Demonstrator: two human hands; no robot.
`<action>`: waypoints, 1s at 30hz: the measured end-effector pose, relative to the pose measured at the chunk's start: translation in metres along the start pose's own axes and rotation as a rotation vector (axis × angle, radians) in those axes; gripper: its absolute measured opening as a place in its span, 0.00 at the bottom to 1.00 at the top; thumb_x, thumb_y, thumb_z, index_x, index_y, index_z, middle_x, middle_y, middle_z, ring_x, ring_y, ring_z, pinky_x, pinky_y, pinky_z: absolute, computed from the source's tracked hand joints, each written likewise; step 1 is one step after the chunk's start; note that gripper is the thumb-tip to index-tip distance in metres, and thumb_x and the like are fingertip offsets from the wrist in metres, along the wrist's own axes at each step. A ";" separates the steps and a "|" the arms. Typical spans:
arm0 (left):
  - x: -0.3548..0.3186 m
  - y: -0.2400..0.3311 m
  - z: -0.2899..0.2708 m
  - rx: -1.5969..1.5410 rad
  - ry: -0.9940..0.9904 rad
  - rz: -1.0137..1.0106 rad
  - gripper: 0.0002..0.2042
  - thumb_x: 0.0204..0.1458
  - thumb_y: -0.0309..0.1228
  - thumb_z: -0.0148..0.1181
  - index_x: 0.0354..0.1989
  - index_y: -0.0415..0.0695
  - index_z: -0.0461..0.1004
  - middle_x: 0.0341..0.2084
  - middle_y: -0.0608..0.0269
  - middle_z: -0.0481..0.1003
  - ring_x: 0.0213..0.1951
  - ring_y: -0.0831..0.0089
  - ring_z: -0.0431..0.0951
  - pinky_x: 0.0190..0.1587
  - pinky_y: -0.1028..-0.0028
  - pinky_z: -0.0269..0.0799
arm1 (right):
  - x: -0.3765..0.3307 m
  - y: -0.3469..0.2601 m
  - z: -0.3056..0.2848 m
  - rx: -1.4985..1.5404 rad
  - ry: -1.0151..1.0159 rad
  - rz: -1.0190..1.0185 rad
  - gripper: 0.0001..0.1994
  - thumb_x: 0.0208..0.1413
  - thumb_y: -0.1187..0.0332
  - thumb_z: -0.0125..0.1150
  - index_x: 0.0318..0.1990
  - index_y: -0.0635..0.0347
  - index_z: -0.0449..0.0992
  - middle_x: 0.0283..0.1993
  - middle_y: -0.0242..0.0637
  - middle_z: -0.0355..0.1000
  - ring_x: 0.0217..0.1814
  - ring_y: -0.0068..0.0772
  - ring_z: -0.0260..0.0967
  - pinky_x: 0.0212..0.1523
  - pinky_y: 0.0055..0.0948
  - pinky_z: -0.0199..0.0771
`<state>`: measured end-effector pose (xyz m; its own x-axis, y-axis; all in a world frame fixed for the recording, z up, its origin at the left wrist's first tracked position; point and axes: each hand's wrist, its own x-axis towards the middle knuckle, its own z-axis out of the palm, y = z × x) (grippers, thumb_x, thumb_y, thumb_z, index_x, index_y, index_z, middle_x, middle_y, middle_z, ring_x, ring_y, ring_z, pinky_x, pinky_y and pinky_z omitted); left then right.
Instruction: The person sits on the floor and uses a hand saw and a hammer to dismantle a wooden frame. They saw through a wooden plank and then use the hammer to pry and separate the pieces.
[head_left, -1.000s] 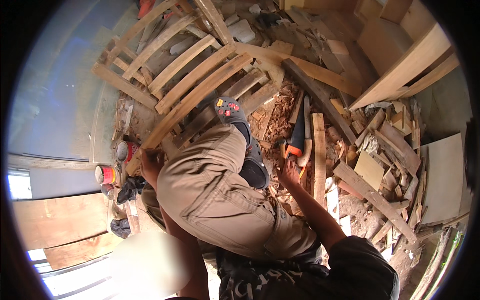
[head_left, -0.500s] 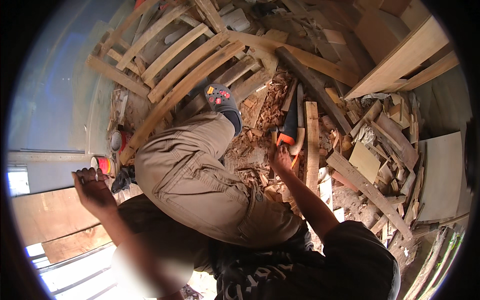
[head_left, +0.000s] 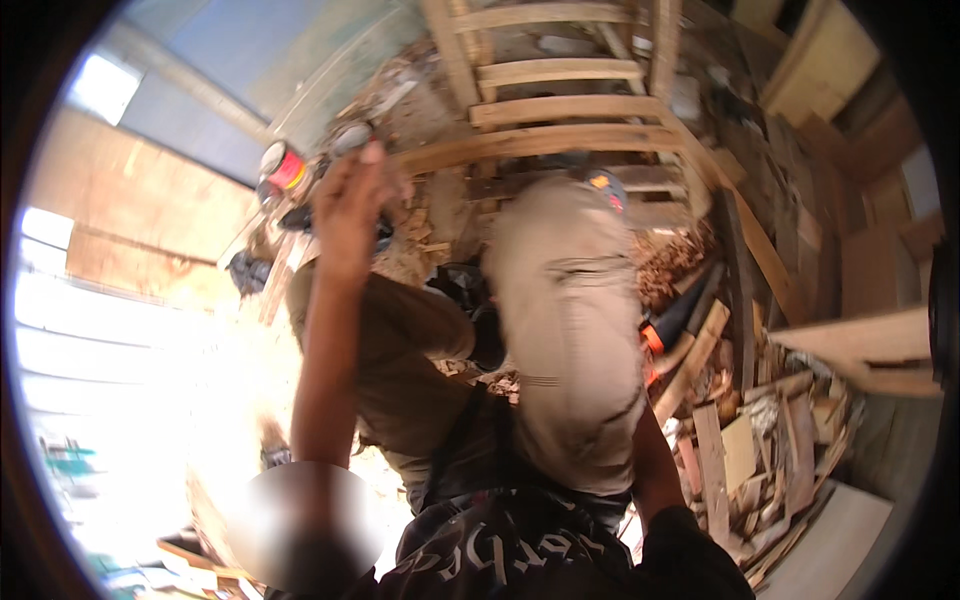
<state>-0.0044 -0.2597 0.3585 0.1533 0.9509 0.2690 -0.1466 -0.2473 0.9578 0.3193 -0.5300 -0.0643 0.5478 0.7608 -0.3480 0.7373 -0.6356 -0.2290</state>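
Observation:
My left hand (head_left: 348, 205) is raised at the left of centre, above the floor and near a tin with a red and yellow label (head_left: 285, 168). Motion smears its fingers, so I cannot make out whether anything is between them. My right forearm (head_left: 656, 462) runs up behind my bent knee (head_left: 565, 290), and the leg hides the right hand. Just past that knee lies a handsaw with an orange handle (head_left: 652, 340) and a dark blade, beside a curved wooden piece (head_left: 672, 355).
Ahead stands a slatted wooden frame (head_left: 560, 138). Reddish wood chips (head_left: 672, 265) cover the floor near the saw. Offcuts and boards (head_left: 740, 450) are heaped on the right, below a wooden box-like piece (head_left: 850, 340). Plywood sheets (head_left: 150, 210) line the left side.
My view has swung left, so the scene sits further right. My left hand is higher in view. My right hand, earlier beside the saw's orange handle, is now behind my leg.

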 end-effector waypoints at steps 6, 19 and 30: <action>-0.006 -0.022 -0.035 -0.167 -0.023 -0.122 0.12 0.63 0.37 0.57 0.39 0.39 0.75 0.29 0.62 0.76 0.32 0.73 0.77 0.38 0.72 0.74 | -0.010 0.048 -0.050 0.636 0.555 0.050 0.31 0.54 0.61 0.65 0.62 0.66 0.62 0.57 0.46 0.64 0.57 0.42 0.62 0.58 0.40 0.66; 0.052 -0.086 -0.086 0.017 -0.048 -0.404 0.19 0.58 0.44 0.62 0.45 0.39 0.76 0.36 0.62 0.79 0.39 0.72 0.79 0.43 0.70 0.74 | -0.154 -0.078 -0.350 0.896 0.972 -0.368 0.17 0.64 0.67 0.50 0.55 0.72 0.70 0.23 0.29 0.61 0.20 0.14 0.53 0.20 0.18 0.50; 0.131 -0.295 -0.091 1.177 -0.194 -0.142 0.37 0.51 0.45 0.66 0.66 0.43 0.57 0.62 0.46 0.61 0.68 0.51 0.56 0.67 0.46 0.50 | -0.080 -0.266 -0.259 1.141 0.352 -0.255 0.22 0.62 0.63 0.56 0.57 0.73 0.69 0.34 0.32 0.70 0.24 0.16 0.63 0.23 0.20 0.61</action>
<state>-0.0301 -0.0448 0.1020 0.2554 0.9645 0.0674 0.8510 -0.2573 0.4578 0.1820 -0.3878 0.2597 0.6458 0.7620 0.0481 0.1657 -0.0784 -0.9831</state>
